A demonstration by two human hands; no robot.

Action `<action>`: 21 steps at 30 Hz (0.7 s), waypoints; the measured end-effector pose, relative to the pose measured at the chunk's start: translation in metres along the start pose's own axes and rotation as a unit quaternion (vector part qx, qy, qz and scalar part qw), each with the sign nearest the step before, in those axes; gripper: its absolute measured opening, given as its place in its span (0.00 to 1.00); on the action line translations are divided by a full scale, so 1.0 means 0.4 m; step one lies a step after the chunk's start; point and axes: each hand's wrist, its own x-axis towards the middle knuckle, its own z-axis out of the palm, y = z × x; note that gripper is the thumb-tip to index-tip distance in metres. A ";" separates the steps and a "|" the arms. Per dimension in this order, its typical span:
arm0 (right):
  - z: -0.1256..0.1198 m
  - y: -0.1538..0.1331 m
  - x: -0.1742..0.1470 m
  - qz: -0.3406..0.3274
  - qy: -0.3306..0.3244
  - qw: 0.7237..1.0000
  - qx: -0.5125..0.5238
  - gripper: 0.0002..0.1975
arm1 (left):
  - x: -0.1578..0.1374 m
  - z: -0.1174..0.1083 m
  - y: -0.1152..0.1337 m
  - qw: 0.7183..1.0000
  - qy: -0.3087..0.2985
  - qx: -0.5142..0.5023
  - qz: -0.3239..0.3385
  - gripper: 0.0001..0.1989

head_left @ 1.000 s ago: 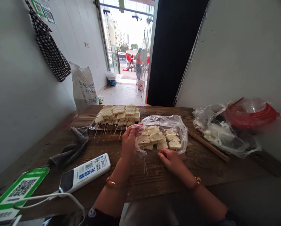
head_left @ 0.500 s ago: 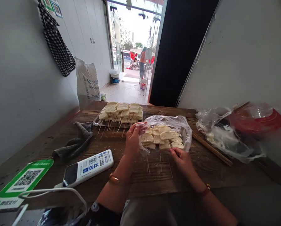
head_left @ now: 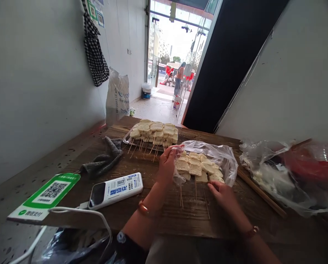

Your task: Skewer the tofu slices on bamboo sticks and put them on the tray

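Pale bread-like slices (head_left: 195, 169) on thin wooden skewers lie piled in an open clear plastic bag (head_left: 230, 161), their sticks pointing toward me. My left hand (head_left: 168, 163) is closed on the bag's left edge, lifting it beside the slices. At the pile's lower right, my right hand (head_left: 221, 192) has thumb and fingers pinched at a slice's bottom edge; what lies between the fingertips is too small to make out. One skewer stick (head_left: 207, 205) runs down just left of that hand. Behind the bag, a metal tray (head_left: 127, 138) carries stacked skewered slices (head_left: 155, 127).
On the left lie a dark grey cloth (head_left: 105, 159), a white power bank (head_left: 124, 187) with a cable, and a green QR-code card (head_left: 50, 192). Right of the bag are wooden sticks (head_left: 263, 194), a crumpled plastic bag (head_left: 265, 165) and a red container (head_left: 307, 159).
The camera view has swung left, so everything appears further right. Both hands stay at about the same places on the bag and the slices.
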 end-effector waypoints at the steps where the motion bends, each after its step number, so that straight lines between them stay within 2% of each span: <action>1: -0.012 0.000 0.003 -0.008 -0.017 0.999 -0.028 0.20 | -0.004 0.000 0.003 1.000 -0.009 0.017 0.005 0.13; 3: -0.047 -0.011 0.009 -0.010 -0.017 0.996 -0.082 0.21 | -0.013 0.002 0.008 0.998 -0.026 0.055 0.015 0.13; 6: -0.111 -0.063 0.031 -0.024 0.046 0.994 -0.097 0.23 | -0.021 0.008 0.008 0.996 -0.015 0.086 0.014 0.14; 8: -0.139 -0.129 0.066 -0.058 0.064 0.995 -0.059 0.23 | -0.022 0.012 0.002 0.997 0.002 0.081 -0.013 0.13; 10: -0.140 -0.215 0.118 -0.093 0.065 0.993 -0.034 0.21 | -0.021 0.014 -0.008 0.997 -0.004 0.068 -0.046 0.13; 11: -0.129 -0.262 0.149 -0.118 0.064 0.991 -0.029 0.20 | -0.019 0.015 -0.014 0.996 -0.013 0.065 -0.057 0.12; 14: -0.056 -0.394 0.256 -0.185 -0.004 0.983 -0.014 0.15 | -0.015 0.012 -0.034 0.995 -0.032 0.074 -0.064 0.13; 17: 0.047 -0.488 0.363 -0.169 -0.073 0.983 -0.025 0.12 | -0.013 0.006 -0.062 0.991 -0.028 0.108 -0.073 0.15; 21: 0.168 -0.539 0.468 -0.131 -0.100 0.986 -0.031 0.18 | -0.007 0.000 -0.106 0.985 -0.008 0.129 -0.113 0.11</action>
